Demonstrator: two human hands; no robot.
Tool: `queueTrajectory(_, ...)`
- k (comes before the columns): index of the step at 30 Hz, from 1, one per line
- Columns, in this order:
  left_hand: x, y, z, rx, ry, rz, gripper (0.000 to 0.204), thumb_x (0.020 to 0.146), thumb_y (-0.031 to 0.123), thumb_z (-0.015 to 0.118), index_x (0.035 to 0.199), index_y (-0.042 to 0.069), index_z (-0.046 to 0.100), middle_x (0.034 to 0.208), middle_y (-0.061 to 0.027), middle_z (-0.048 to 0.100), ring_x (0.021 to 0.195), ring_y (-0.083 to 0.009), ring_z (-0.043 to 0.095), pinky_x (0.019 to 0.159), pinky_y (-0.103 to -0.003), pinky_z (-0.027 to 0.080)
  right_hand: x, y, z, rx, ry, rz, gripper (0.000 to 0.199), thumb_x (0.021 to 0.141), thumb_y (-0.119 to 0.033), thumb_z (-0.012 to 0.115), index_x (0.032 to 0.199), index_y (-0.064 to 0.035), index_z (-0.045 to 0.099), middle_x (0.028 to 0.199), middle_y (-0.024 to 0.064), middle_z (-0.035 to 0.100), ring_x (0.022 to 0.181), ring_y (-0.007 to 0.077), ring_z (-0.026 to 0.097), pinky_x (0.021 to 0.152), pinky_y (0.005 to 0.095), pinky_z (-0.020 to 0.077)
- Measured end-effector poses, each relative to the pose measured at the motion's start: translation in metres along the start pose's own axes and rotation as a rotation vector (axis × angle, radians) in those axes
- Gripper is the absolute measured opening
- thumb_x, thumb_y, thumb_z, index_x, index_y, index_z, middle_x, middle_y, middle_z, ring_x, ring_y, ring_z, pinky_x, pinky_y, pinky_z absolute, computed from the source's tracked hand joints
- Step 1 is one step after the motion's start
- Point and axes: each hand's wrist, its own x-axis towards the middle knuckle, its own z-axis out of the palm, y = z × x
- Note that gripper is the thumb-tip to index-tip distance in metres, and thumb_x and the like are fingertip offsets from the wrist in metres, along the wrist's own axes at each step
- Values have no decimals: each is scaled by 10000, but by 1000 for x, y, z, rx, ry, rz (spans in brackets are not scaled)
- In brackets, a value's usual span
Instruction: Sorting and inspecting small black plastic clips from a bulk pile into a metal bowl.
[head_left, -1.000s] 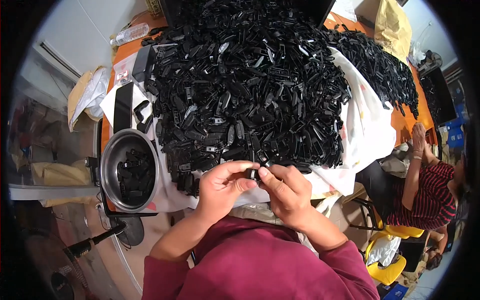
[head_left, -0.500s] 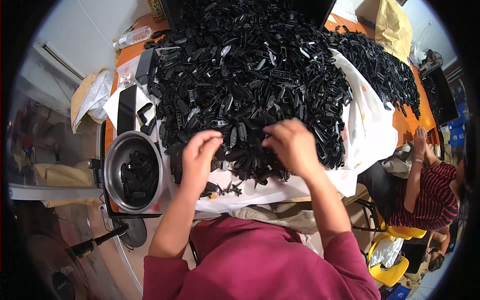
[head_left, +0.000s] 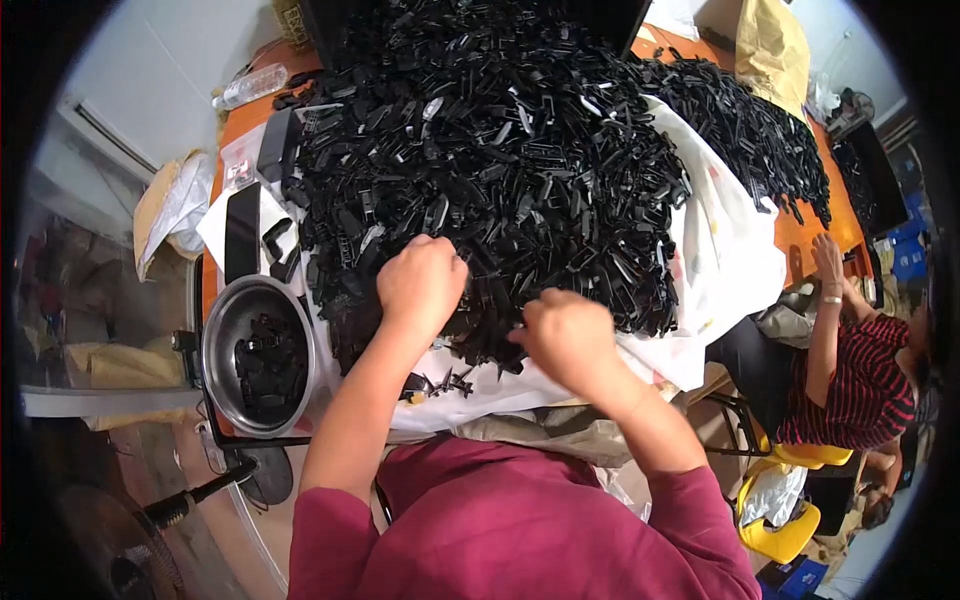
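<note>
A big heap of small black plastic parts [head_left: 480, 170] covers the table before me, on a white cloth [head_left: 725, 230]. My left hand [head_left: 424, 280] is over the heap's near part, its fingers curled down and closed; what they pinch, if anything, is hidden beneath the hand. Nearer to me, my right hand [head_left: 566, 336] is at the heap's front edge, slightly blurred, with thumb and fingers drawn together. Whatever is between them is too small to make out. A few dark spiky pieces [head_left: 452, 384] lie on the cloth by the front edge.
Left of the heap stands a steel bowl [head_left: 212, 350] with black parts inside. Behind it lie a black phone [head_left: 242, 232] and a clear bottle [head_left: 250, 87]. A second pile of black parts [head_left: 750, 120] is at the right, near a seated person in a striped shirt [head_left: 850, 390].
My left hand has moved right and farther onto the heap, its fingers curling down. My right hand has come nearer to me, toward the heap's front edge. The whole view has shifted slightly.
</note>
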Motion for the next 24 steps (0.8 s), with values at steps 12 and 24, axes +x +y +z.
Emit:
queueTrajectory(12,-41,-6,-17,-1631,-148,-409,92,800,106,616,833,23,596,639,19,530,493,-34,426,437,-172,310,19,-9,-11,562,289,212,200,780,-153,628,925,-21,590,870,126,593,761,284,571,659,347,472)
queueTrajectory(24,-54,4,-25,-1280,-9,118,289,762,72,688,1030,4,603,971,-51,603,841,-105,542,760,-226,434,2,-10,-33,979,214,5,294,810,4,600,1095,31,537,949,86,603,809,108,590,709,219,469)
